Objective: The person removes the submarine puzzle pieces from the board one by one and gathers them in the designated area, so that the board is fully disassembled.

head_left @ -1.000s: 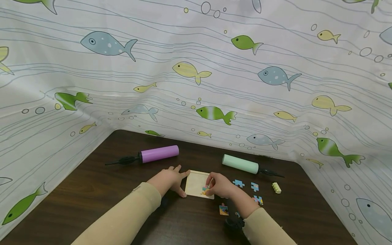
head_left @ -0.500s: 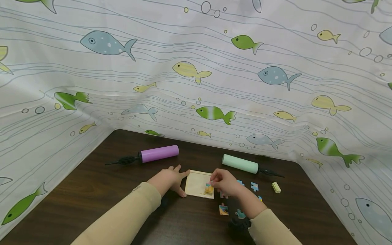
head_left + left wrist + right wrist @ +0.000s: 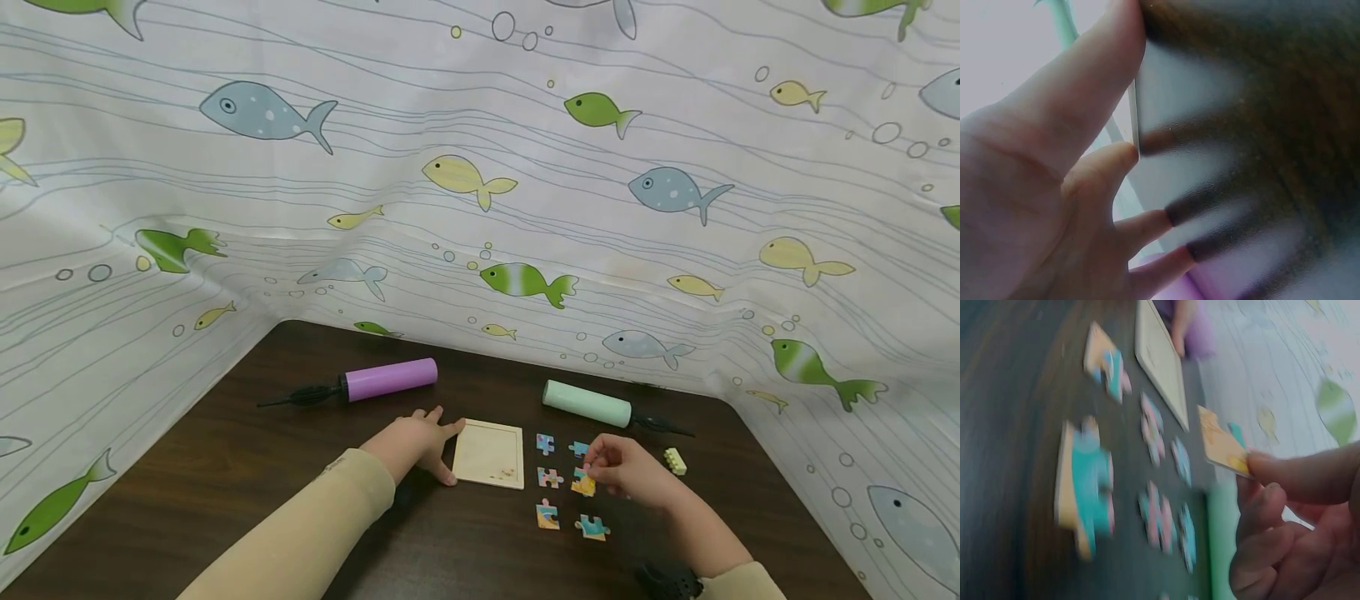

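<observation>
A shallow wooden puzzle tray point(image 3: 487, 452) lies on the dark table with its pale base bare. My left hand point(image 3: 417, 442) rests at its left side, fingers spread; in the left wrist view the thumb point(image 3: 1100, 69) and a fingertip meet the tray's thin edge. My right hand point(image 3: 626, 468) pinches a yellow-orange puzzle piece point(image 3: 1219, 440) between thumb and forefinger, right of the tray. Loose jigsaw pieces lie around it: a teal one point(image 3: 592, 527), an orange-and-blue one point(image 3: 547, 515), a pink one point(image 3: 550, 477) and a blue one point(image 3: 545, 444). Another blue piece point(image 3: 577, 448) is partly behind the fingers.
A purple hand pump point(image 3: 390, 379) with a black end lies at the back left. The mint-green pump point(image 3: 587, 403) is behind the pieces. To the right sits a pale yellow toy brick point(image 3: 675, 461). Fish-patterned cloth point(image 3: 525, 208) walls the table.
The right hand has lifted the yellow-orange piece off the tray's lower right corner and carried it right, over the loose pieces. The left hand stays at the tray.
</observation>
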Demonstrator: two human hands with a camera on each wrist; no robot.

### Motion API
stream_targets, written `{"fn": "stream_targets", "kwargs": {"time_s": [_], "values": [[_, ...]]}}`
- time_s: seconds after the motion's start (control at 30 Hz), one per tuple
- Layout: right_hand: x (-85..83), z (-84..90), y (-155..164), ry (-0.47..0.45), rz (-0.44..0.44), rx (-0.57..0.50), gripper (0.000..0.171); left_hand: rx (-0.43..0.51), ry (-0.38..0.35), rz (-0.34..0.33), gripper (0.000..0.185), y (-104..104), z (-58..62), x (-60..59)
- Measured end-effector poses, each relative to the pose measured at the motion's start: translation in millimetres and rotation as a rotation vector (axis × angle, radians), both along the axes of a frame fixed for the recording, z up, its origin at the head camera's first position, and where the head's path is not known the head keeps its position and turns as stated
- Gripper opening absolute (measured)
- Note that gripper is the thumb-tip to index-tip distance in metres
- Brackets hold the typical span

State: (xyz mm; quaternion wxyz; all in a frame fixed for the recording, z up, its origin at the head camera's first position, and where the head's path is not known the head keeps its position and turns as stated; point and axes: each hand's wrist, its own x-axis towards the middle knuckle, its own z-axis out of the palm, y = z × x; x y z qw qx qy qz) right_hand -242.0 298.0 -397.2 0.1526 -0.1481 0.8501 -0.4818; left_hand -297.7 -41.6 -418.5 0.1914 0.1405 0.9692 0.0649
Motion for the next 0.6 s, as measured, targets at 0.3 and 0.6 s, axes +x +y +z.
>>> {"fn": "stream_targets", "kwargs": {"time_s": [0.3, 0.6], "values": [[14.3, 0.0, 80.0, -0.099, 0.136, -0.003, 0.011, 0.028, -0.001, -0.001, 0.099, -3.5, 7.3, 6.1], [22.0, -15.5, 88.6, -0.117, 0.084, 0.05, 0.016, 0.027, 0.0, -0.014, 0.099, -0.8, 6.9, 6.2]]}}
